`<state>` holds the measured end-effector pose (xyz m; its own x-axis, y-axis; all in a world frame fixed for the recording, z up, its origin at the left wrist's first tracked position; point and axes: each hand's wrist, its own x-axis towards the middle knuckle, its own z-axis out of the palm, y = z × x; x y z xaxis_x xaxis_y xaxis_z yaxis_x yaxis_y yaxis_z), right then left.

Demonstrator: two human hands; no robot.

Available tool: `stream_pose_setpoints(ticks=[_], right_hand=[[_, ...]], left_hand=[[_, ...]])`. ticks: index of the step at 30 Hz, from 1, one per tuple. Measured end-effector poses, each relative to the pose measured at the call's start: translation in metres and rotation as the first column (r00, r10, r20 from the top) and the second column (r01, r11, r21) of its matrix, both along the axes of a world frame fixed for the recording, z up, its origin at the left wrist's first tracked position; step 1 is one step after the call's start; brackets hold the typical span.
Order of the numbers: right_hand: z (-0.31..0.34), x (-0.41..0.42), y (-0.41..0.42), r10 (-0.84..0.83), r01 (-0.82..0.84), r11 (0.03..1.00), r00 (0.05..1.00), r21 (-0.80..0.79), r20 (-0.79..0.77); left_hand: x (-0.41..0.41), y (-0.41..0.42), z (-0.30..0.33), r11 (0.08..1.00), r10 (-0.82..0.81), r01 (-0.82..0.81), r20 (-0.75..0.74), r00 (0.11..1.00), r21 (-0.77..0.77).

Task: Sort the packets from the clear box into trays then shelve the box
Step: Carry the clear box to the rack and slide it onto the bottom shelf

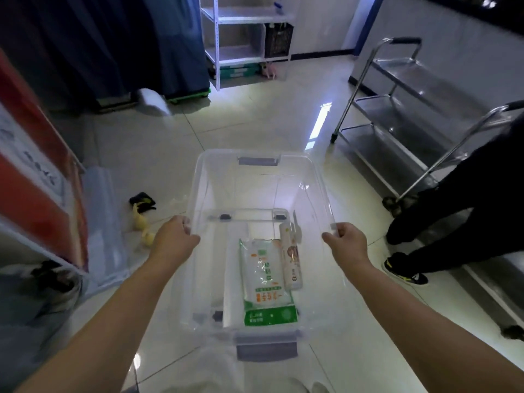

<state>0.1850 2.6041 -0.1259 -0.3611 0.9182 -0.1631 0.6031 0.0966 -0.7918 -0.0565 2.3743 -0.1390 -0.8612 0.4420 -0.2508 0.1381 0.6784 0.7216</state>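
I hold a clear plastic box (pixel 255 157) with grey latches above the tiled floor. My left hand (pixel 175 236) grips its left rim and my right hand (pixel 344 241) grips its right rim. Inside, near my end, lies a white and green packet (pixel 265 282). A narrow white and orange packet (pixel 290 256) lies beside it on the right. A clear flat sheet or bag (pixel 231 279) lies to the left of the green packet.
A white shelving unit (pixel 243 18) stands far ahead with a dark basket (pixel 278 39). Steel trolleys (pixel 402 89) stand at the right, with another person's dark legs and shoe (pixel 405 272). A red sign (pixel 37 154) and a clear lid (pixel 102 222) are on the left.
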Motion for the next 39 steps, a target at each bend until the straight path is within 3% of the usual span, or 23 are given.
stream_pose_setpoints(ticks=[8, 16, 23, 28, 34, 39], right_hand=[[0.014, -0.165, 0.145, -0.070, 0.070, 0.997, 0.998, 0.018, -0.009], [0.003, -0.274, 0.293, -0.119, 0.119, 0.993, 0.993, -0.001, -0.013], [-0.006, -0.382, 0.462, -0.081, 0.080, 0.996, 0.996, -0.036, -0.022], [0.009, -0.477, 0.578, 0.006, -0.006, 1.000, 1.000, -0.017, 0.006], [0.012, -0.597, 0.678, 0.135, -0.135, 0.990, 0.991, -0.030, -0.012], [-0.006, -0.697, 0.761, 0.130, -0.129, 0.989, 0.991, -0.072, 0.014]], left_hand=[[-0.176, 0.160, 0.019, 0.998, -0.059, 0.058, -0.025, 0.998, -0.007], [-0.293, 0.321, 0.016, 0.992, -0.126, 0.126, -0.017, 0.992, -0.007], [-0.395, 0.482, 0.005, 0.995, -0.061, 0.059, -0.027, 0.998, -0.079], [-0.464, 0.574, 0.015, 0.999, 0.014, -0.014, 0.001, 1.000, -0.046], [-0.561, 0.653, 0.014, 0.993, 0.093, -0.095, -0.021, 0.995, -0.074], [-0.660, 0.737, -0.001, 0.995, 0.104, -0.104, 0.007, 0.995, -0.002]])
